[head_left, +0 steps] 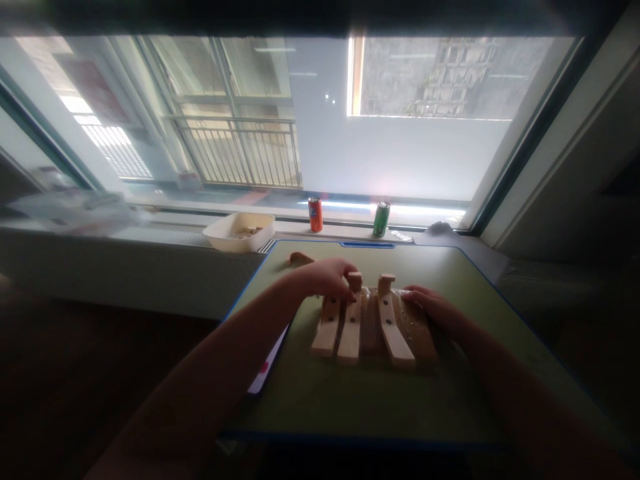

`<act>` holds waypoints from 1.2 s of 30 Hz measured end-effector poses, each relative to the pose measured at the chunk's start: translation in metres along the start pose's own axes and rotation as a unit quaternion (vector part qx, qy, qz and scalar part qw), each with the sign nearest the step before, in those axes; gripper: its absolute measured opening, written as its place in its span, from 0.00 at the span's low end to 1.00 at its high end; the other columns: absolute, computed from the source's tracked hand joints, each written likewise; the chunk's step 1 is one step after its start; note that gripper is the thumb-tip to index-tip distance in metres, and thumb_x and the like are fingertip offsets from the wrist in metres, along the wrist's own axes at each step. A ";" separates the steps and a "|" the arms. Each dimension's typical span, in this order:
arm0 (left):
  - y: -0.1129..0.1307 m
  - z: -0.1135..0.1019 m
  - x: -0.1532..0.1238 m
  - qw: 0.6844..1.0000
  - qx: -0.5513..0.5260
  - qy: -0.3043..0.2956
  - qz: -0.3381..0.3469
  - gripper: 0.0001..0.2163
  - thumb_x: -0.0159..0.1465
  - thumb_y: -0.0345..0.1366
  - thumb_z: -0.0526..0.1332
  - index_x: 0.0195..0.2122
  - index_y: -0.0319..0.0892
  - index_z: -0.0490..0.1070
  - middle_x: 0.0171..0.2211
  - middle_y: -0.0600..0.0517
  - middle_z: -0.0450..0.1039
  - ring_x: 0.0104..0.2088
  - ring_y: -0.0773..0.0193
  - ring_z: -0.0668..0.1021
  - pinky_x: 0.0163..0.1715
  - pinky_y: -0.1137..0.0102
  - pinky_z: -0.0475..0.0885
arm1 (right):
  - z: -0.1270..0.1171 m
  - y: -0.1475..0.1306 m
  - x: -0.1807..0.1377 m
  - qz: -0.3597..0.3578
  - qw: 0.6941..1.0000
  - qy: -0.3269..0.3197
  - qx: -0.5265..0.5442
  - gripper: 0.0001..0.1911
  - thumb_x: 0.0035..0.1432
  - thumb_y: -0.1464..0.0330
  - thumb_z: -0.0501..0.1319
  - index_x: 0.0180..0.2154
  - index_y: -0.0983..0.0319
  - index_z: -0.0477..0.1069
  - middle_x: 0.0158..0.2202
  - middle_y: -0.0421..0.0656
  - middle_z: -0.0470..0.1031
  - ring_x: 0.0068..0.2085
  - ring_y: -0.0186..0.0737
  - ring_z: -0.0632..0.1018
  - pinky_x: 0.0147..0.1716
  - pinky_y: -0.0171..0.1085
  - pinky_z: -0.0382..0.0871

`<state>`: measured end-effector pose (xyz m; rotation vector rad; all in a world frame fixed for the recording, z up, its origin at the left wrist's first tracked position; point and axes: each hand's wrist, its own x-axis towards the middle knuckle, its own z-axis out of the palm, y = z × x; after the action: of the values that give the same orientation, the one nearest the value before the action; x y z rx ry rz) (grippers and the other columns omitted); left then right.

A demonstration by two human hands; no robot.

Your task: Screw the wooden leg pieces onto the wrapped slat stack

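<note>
My left hand (pixel 333 279) is closed, with thumb and fingertips around the upper end of the middle wooden piece (pixel 352 328). A second pale wooden piece (pixel 327 330) lies left of it, partly under my hand. To the right is a third wooden piece (pixel 395 333), its hooked end sticking up at the far side. All three are curved and have dark round spots or holes. They lie on a brown, shiny flat package or board (pixel 419 331). My right hand (pixel 425 298) rests with fingers outstretched on the board's upper right edge.
The green tabletop (pixel 370 407) has a blue rim. Another wooden piece (pixel 301 258) lies behind my left forearm. A tablet-like object (pixel 265 370) is partly hidden by it. On the sill stand a cream basin (pixel 217 237), an orange can (pixel 315 215) and a green can (pixel 381 220).
</note>
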<state>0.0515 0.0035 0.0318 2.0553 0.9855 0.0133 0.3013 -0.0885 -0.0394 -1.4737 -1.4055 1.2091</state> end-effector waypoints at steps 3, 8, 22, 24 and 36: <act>-0.001 0.001 0.001 1.000 -0.006 -0.013 0.002 0.21 0.47 0.38 0.66 0.43 0.41 0.69 0.39 0.48 0.73 0.36 0.59 0.76 0.34 0.66 0.70 | 0.001 0.001 0.001 0.000 1.000 0.001 -0.005 0.15 0.52 0.58 0.56 0.35 0.63 0.71 0.32 0.42 0.73 0.33 0.40 0.71 0.32 0.36 0.65; 0.006 -0.003 -0.004 0.999 -0.002 -0.032 -0.001 0.24 0.47 0.38 0.66 0.47 0.42 0.67 0.42 0.48 0.72 0.39 0.59 0.75 0.36 0.67 0.70 | 0.001 0.001 -0.001 -0.005 1.000 0.000 -0.009 0.15 0.52 0.57 0.56 0.33 0.62 0.71 0.31 0.41 0.73 0.32 0.39 0.71 0.31 0.36 0.65; -0.040 -0.050 -0.010 0.935 0.287 0.197 -0.071 0.27 0.53 0.40 0.60 0.55 0.44 0.61 0.52 0.45 0.66 0.48 0.55 0.70 0.44 0.67 0.65 | 0.008 0.004 0.003 -0.023 0.998 0.024 -0.048 0.21 0.53 0.52 0.54 0.36 0.61 0.72 0.32 0.42 0.74 0.33 0.41 0.72 0.33 0.38 0.64; -0.050 -0.045 0.000 0.929 0.304 0.191 -0.086 0.24 0.52 0.34 0.60 0.52 0.46 0.65 0.51 0.46 0.67 0.49 0.54 0.69 0.47 0.66 0.63 | 0.010 0.005 0.003 -0.024 0.998 0.040 -0.042 0.21 0.53 0.52 0.54 0.34 0.61 0.72 0.30 0.41 0.73 0.32 0.40 0.72 0.32 0.38 0.64; -0.054 -0.031 0.015 0.920 0.308 0.229 -0.079 0.04 0.54 0.33 0.57 0.30 0.40 0.71 0.31 0.47 0.71 0.35 0.60 0.72 0.36 0.68 0.66 | 0.010 0.009 0.006 -0.003 0.997 0.069 0.018 0.23 0.51 0.50 0.55 0.36 0.62 0.73 0.32 0.43 0.75 0.34 0.43 0.74 0.33 0.39 0.66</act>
<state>0.0170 0.0522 0.0101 2.6014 1.6014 0.1185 0.2939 -0.0842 -0.0516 -1.4967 -1.2892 1.1019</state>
